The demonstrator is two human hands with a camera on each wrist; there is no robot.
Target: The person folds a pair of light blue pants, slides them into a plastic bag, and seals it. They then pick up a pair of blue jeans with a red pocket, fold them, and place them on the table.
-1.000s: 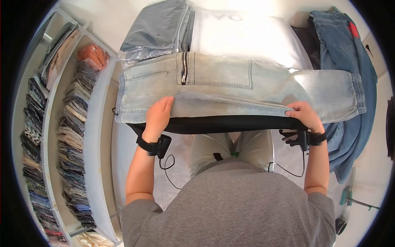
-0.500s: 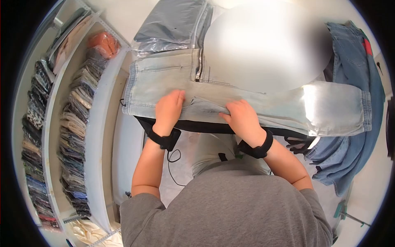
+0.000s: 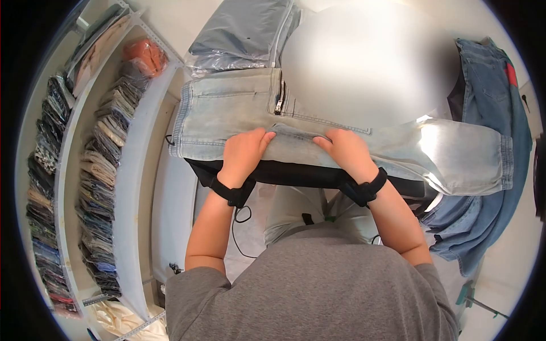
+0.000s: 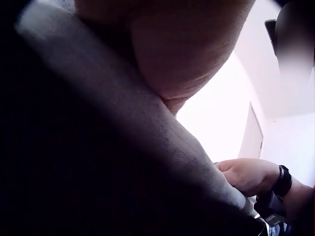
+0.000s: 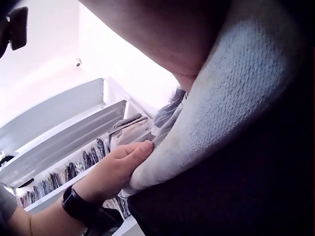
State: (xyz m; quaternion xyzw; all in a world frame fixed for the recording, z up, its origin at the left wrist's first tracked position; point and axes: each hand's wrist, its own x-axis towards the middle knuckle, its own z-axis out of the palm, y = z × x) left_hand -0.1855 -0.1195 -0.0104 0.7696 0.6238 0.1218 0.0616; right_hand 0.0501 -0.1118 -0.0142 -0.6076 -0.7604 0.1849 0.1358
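Observation:
Light-washed jeans (image 3: 227, 108) lie sideways over a black surface (image 3: 301, 173), elastic waistband at the left and ribbed cuff at the right. The left hand (image 3: 243, 154) pinches the near layer of denim between thumb and fingers, left of the middle. A short way to its right, the right hand (image 3: 348, 153) pinches the same layer, with a small raised fold between the two. In the left wrist view the right hand (image 4: 248, 176) grips the denim edge; the right wrist view shows the left hand (image 5: 110, 172) holding it, thumb on top.
Shelves of bagged folded clothes (image 3: 108, 165) stand at the left. A grey bagged garment (image 3: 242, 28) lies behind the jeans. Darker blue jeans (image 3: 489, 96) hang at the right. A blurred white patch covers the back middle.
The right hand has come from near the cuff end in toward the left hand. Both hands have lately shifted slightly right, and the denim between them is now raised in a fold.

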